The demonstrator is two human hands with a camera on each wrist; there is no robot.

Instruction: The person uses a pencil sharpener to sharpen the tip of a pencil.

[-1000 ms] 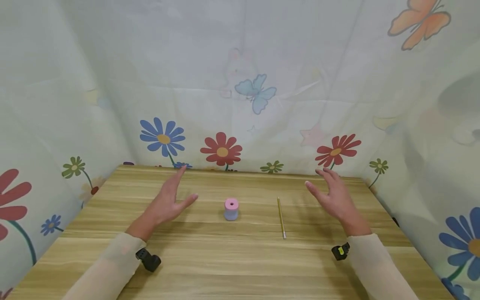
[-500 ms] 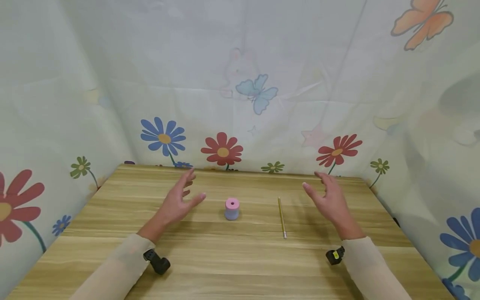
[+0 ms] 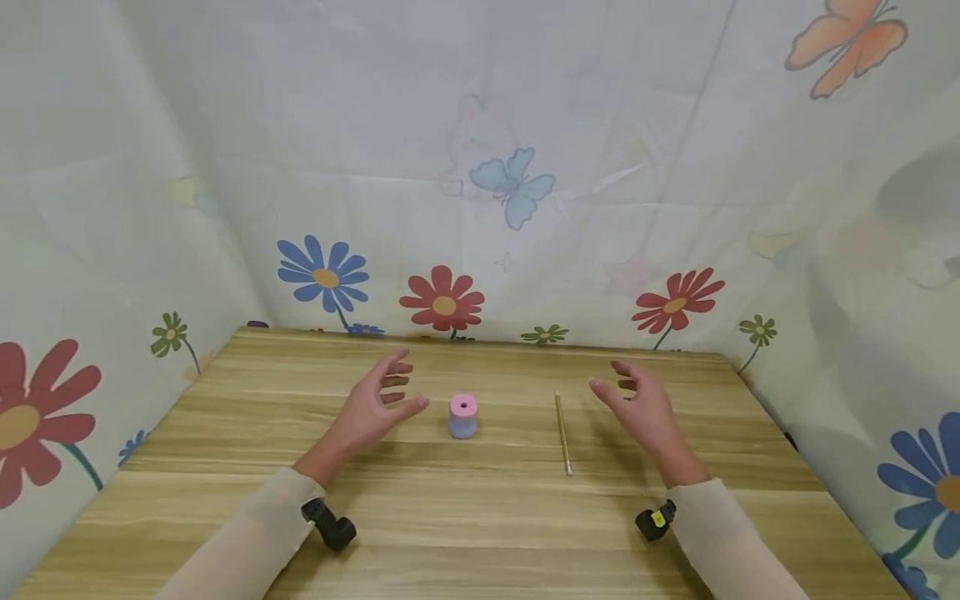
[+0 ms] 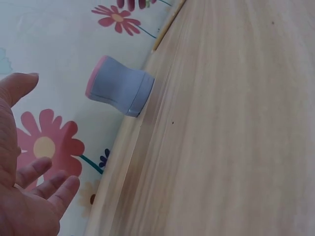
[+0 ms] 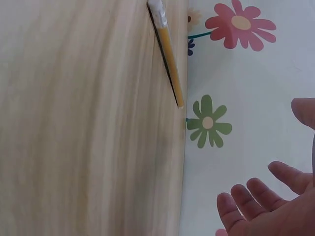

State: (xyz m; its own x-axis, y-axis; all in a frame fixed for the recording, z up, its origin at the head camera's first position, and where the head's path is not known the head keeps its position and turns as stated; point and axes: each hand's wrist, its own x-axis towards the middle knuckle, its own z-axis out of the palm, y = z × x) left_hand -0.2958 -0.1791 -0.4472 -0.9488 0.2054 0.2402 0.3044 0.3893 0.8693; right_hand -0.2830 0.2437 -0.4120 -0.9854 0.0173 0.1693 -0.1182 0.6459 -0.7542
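Note:
A small pencil sharpener (image 3: 462, 421), pink on top with a hole and pale blue-grey below, stands upright near the middle of the table. To its right lies a yellow pencil (image 3: 563, 437), its white eraser end toward me. My left hand (image 3: 371, 412) hovers just left of the sharpener, fingers loosely spread, holding nothing. On the other side, my right hand (image 3: 645, 412) is above the table to the right of the pencil, also with relaxed fingers and nothing in them. The left wrist view shows the sharpener (image 4: 120, 86) apart from the thumb.
The wooden table (image 3: 465, 533) reaches back to a pale curtain (image 3: 375, 108) printed with flowers and butterflies, which also hangs along both sides. A black camera (image 3: 330, 525) is strapped to the left wrist, another camera (image 3: 655, 521) to the right.
Both hands have moved inward, the left toward the sharpener and the right toward the pencil. The sharpener and pencil have stayed in place.

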